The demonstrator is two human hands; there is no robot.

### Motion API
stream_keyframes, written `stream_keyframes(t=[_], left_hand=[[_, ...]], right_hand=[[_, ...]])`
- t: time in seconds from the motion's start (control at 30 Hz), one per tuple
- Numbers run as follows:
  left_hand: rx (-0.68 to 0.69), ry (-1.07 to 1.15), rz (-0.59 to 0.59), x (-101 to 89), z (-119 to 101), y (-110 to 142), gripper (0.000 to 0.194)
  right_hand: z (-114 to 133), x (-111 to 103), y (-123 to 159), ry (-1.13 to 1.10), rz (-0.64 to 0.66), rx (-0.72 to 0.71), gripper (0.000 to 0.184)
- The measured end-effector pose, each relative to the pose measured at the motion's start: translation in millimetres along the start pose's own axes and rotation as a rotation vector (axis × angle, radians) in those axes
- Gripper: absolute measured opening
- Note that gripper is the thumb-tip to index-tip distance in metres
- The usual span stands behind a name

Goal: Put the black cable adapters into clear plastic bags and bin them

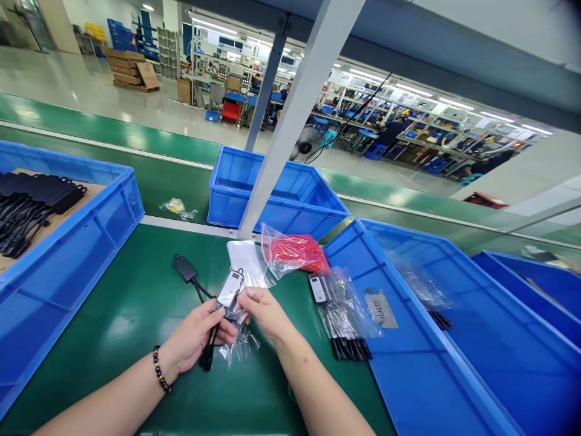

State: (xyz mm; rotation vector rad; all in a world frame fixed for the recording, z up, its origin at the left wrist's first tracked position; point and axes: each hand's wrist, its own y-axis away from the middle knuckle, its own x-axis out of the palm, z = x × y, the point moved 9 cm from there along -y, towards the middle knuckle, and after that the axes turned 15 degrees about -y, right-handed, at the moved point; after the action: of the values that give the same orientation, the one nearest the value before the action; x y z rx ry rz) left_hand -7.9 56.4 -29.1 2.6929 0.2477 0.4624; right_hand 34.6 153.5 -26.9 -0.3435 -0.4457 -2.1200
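Observation:
My left hand [204, 330], with a beaded bracelet at its wrist, grips a small flat electronic module [230, 289] with a pale label face and black cables. My right hand [263, 309] pinches a clear plastic bag [240, 345] close against the module; how far the bag covers it, I cannot tell. Left of the hands lies a black module with cables [185, 268]. Beyond them are flat clear bags [249, 260] and a bag of red small pieces [297, 253]. To the right, a row of bagged modules [345, 315] rests against a blue bin.
A blue bin [91, 242] on the left holds many black cabled modules [40, 194]. Another blue bin [236, 203] stands behind the metal post [295, 109]. A large blue bin [436, 339] at right contains bagged items [422, 284]. A crumpled bag [178, 208] lies on the green conveyor.

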Motion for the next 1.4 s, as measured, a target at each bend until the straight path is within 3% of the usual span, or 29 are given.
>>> stream_keyframes(t=[0.1, 0.2, 0.33, 0.43, 0.5, 0.63, 0.7, 0.87, 1.03, 1.27, 1.33, 1.4], left_hand=[[-0.05, 0.025, 0.167, 15.7, 3.1, 6.2, 0.054], [-0.059, 0.0, 0.227, 22.3, 6.4, 8.3, 0.073], [0.018, 0.021, 0.155, 19.1, 2.2, 3.1, 0.075], [0.031, 0.065, 0.12, 16.2, -0.9, 1.8, 0.075], [0.004, 0.099, 0.139, 16.0, 0.1, 3.2, 0.076], [-0.109, 0.107, 0.323, 28.4, 11.6, 10.0, 0.079], [-0.138, 0.086, 0.36, 31.3, 16.6, 10.9, 0.08], [-0.07, 0.074, 0.275, 25.5, 9.5, 6.6, 0.067], [-0.012, 0.119, 0.385, 31.4, 1.8, 9.7, 0.068], [-0.099, 0.171, 0.188, 15.9, 21.3, -2.5, 0.018], [-0.057, 0.167, 0.171, 15.7, 15.2, -3.0, 0.014], [-0.012, 0.146, 0.163, 16.3, 7.2, -1.8, 0.013]], right_hand=[[19.3, -13.0, 3.6, -0.084, -0.049, -0.077, 0.032], [26.5, -20.6, 7.5, -0.062, -0.068, -0.072, 0.033], [3.4, 3.4, 14.9, 0.087, 0.133, 0.147, 0.034], [-5.0, 18.7, 19.7, 0.092, 0.256, 0.191, 0.033], [0.3, 16.4, 18.4, 0.01, 0.239, 0.15, 0.031], [21.4, -4.5, 13.9, -0.186, 0.104, 0.006, 0.031], [24.1, -6.7, 14.1, -0.2, 0.098, -0.005, 0.034], [5.5, 15.0, 21.4, -0.061, 0.245, 0.155, 0.037], [9.8, 28.4, 33.5, -0.036, 0.362, 0.133, 0.038], [-10.6, 42.5, 54.9, 0.135, 0.582, 0.356, 0.028], [-10.9, 38.3, 49.2, 0.169, 0.553, 0.331, 0.031], [-4.0, 25.1, 34.1, 0.139, 0.389, 0.228, 0.039]])
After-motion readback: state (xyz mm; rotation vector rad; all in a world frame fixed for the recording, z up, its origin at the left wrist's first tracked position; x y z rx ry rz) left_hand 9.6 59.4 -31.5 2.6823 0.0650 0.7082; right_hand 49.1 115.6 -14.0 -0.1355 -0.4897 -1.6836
